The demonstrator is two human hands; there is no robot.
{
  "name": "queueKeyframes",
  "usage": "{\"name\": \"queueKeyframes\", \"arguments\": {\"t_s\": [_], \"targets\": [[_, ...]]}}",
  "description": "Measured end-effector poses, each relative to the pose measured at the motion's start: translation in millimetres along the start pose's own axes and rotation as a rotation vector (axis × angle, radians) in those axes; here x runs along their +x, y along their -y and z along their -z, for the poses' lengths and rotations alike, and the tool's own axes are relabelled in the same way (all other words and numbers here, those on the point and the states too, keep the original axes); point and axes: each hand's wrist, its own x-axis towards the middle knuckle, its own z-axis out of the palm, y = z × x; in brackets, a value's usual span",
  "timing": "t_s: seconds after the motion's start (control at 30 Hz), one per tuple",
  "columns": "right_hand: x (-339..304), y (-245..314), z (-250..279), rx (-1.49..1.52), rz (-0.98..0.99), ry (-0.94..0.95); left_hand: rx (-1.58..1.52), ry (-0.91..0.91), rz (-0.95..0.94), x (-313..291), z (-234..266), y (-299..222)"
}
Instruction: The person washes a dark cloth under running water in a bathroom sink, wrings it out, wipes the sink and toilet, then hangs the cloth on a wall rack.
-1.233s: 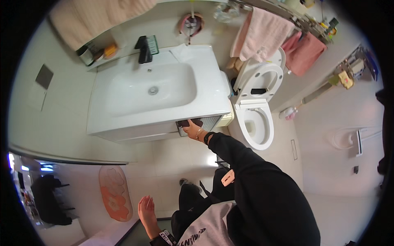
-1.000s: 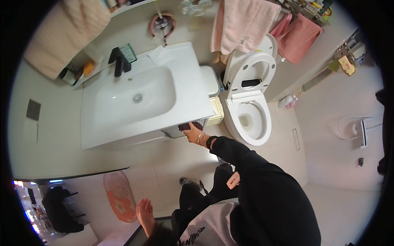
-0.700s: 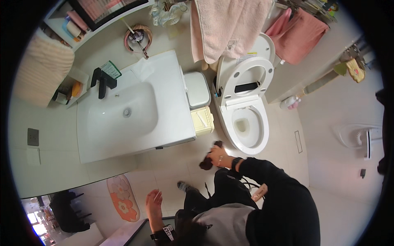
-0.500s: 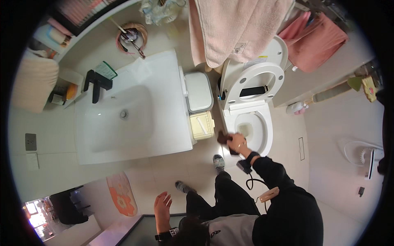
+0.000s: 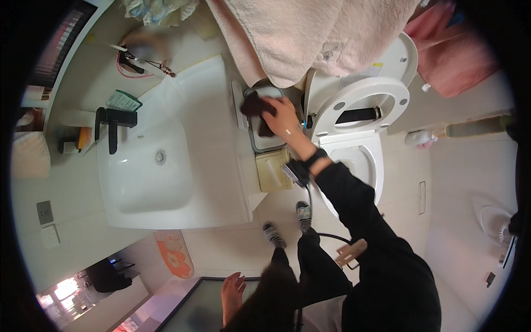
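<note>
dark brown bundle [image 5: 255, 104] juts out left of the right hand [image 5: 283, 117], which grips it over a grey-rimmed bin [image 5: 271, 145].

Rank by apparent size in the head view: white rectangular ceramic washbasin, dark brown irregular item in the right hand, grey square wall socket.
1. Washbasin
2. Dark brown item (partly covered)
3. Wall socket

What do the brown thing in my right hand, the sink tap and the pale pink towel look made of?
Brown thing in your right hand: perhaps matte fabric, from its soft, irregular outline; blur leaves this open. Sink tap: probably black-coated metal, maybe plastic, from its crisp edges and low sheen. Pale pink towel: likely terry cloth, with matte, fuzzy pile.
</note>
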Motion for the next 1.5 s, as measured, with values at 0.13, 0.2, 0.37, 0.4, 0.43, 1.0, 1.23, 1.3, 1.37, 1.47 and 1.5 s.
{"name": "queueKeyframes", "arguments": {"t_s": [0.13,0.2,0.37,0.4,0.43,1.0,1.23,1.3,1.37,1.47,1.5], "targets": [[43.0,35.6,-47.1,-0.039,-0.025,0.058,-0.020,0.088,-0.125,-7.1,5.8,-3.8],[32.7,51.4,-58.9,0.020,-0.026,0.079,0.401,0.106,-0.268,-4.7,11.2,-1.1],[-66.7,81.3,-37.3,-0.011,-0.064,0.153,0.064,0.132,0.082,14.3,19.9,-0.2],[-91.4,87.6,-28.4,0.022,-0.068,0.191,0.010,0.191,0.166,21.5,21.3,-4.8],[-116.0,93.4,-18.1,0.047,-0.061,0.214,-0.011,0.270,0.189,25.2,21.7,-4.5],[-298.2,-135.1,125.0,-0.109,-0.476,0.105,0.488,0.402,-0.051,84.3,2.8,48.3],[-200.9,-227.3,14.5,-0.621,-0.562,0.193,0.480,0.362,0.095,126.7,-34.9,57.8],[-207.1,-227.9,-15.0,-0.664,-0.818,0.095,0.499,0.363,0.113,133.9,-46.1,55.5],[-233.7,-225.1,-27.5,-0.696,-0.887,0.004,0.513,0.361,0.123,140.5,-55.8,54.8],[-301.8,-222.9,-6.2,-0.692,-0.696,-0.003,0.523,0.366,0.130,145.3,-64.9,54.5],[-326.9,-222.7,7.1,-0.662,-0.678,0.044,0.527,0.372,0.131,147.2,-68.2,54.8]]}}
